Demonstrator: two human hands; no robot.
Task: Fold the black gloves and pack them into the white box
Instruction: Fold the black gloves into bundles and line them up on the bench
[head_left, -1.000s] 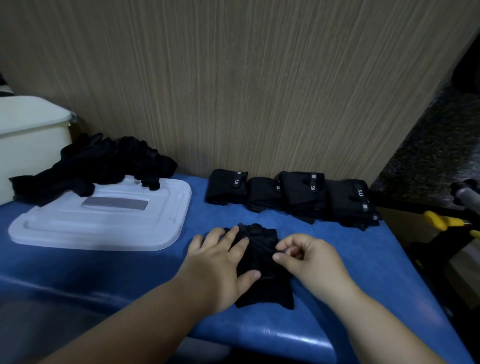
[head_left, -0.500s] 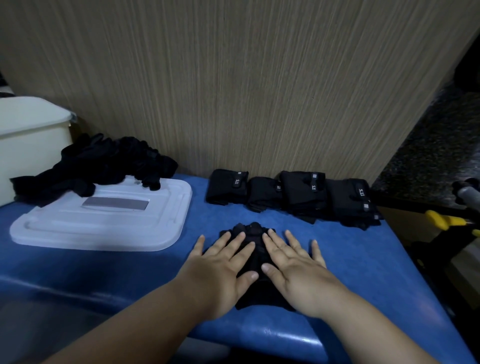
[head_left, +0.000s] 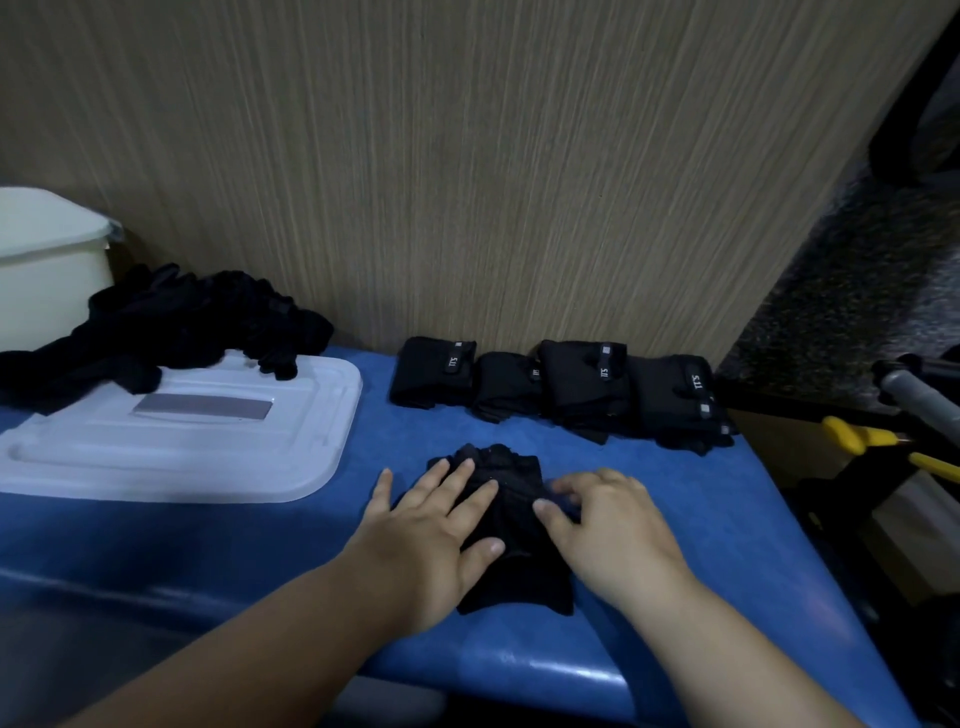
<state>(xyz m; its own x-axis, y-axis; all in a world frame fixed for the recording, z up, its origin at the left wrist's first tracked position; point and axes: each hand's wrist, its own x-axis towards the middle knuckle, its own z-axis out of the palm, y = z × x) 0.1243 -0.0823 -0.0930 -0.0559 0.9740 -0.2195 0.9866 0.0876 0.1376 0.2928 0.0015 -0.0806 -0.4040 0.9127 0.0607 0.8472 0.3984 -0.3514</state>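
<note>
Change: since half a second ago my right hand (head_left: 613, 530) has left its flat press and bent its fingers at the right edge of the black glove (head_left: 511, 525); my left hand (head_left: 436, 525) has not shifted.
Left grip: fingers straight and spread, holding nothing, palm pressing the glove's left half down onto the blue table (head_left: 727, 519).
Right grip: fingers bent, tips blurred by motion; I cannot tell whether they pinch the fabric or only touch it.
Work piece: the black glove lies between my hands and touches both; its long axis runs from me toward the wall (head_left: 467, 156), with what looks like the cuff end nearest me.
Deciding relation: the free edge sits right at my right fingertips, beside the pinned half. I judge the fold goes right over left, right hand working, left hand anchoring.
Finished stock: folded gloves (head_left: 561, 389) stand in a row beyond my hands, along the foot of the wall.
Pending stock: unfolded gloves (head_left: 171, 322) are heaped far left, partly on the white lid (head_left: 182, 436).
Destination: the white box (head_left: 47, 270) is far left behind that heap, well apart from the glove and nearer my left arm.
Not verifiable: the box is cut by the frame and its inside is unseen; my hands hide much of the glove; black on black conceals its creases.
Margin: a yellow-handled tool (head_left: 883, 441) lies off the table to the right, dim.
</note>
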